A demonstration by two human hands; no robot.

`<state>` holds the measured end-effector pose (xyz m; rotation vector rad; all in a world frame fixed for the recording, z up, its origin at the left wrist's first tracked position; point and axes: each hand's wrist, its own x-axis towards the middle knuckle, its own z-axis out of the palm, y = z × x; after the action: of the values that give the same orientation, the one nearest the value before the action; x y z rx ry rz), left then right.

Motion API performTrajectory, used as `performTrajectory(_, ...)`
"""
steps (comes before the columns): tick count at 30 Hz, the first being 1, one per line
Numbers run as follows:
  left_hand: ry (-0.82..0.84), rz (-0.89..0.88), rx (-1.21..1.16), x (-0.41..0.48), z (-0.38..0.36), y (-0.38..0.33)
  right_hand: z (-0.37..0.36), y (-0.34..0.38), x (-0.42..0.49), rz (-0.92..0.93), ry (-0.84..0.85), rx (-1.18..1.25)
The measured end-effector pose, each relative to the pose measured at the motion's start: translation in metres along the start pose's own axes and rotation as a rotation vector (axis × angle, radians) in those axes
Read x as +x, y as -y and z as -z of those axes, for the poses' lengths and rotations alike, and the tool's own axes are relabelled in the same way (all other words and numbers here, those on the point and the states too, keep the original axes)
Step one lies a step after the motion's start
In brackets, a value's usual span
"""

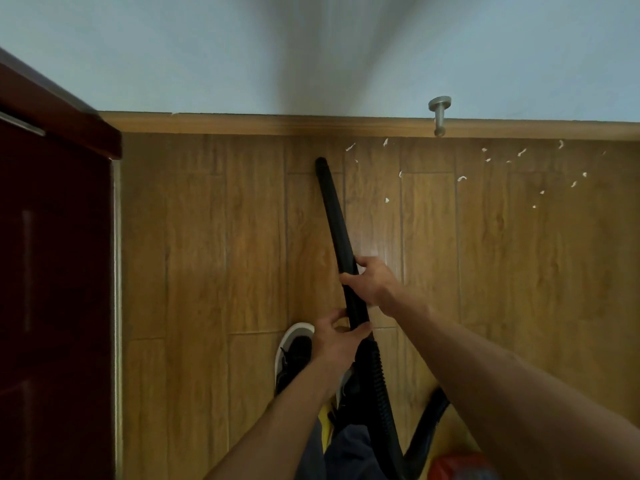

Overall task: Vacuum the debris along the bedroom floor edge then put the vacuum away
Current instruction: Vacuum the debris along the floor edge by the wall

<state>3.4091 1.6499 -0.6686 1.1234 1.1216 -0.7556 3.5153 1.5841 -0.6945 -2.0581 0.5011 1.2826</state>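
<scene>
Your right hand (pixel 372 282) and left hand (pixel 337 336) clasp the black vacuum wand (pixel 334 216) at centre frame, nozzle near the skirting board (pixel 277 123); white debris scraps (pixel 461 178) litter the upper right floor, so vacuuming looks unfinished, storage undone

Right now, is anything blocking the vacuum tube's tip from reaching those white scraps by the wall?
Nothing visible does. The tip of the vacuum tube lies near the baseboard, and the white scraps lie to its right across bare wood floor. A metal doorstop juts out above them, off the floor path.
</scene>
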Motion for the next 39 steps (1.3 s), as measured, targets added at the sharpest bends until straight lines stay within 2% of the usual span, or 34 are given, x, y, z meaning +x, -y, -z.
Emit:
performTrajectory(10,0.13,0.073,0.198,-0.046,-0.042,0.023,0.035,-0.066,-0.053,-0.195,-0.083,0.172)
performTrajectory(18,0.124,0.066,0.315,-0.05,-0.058,0.025,0.045,-0.085,-0.06,-0.264,-0.105,0.209)
performTrajectory(28,0.047,0.102,0.117,-0.035,-0.032,0.002,0.032,-0.032,-0.041,-0.071,-0.025,0.051)
performTrajectory(34,0.018,0.074,0.051,-0.011,-0.014,-0.03,0.021,0.009,-0.013,0.033,-0.063,-0.032)
performTrajectory(39,0.062,0.098,0.057,-0.001,-0.017,-0.045,0.027,0.017,0.002,0.029,-0.109,-0.062)
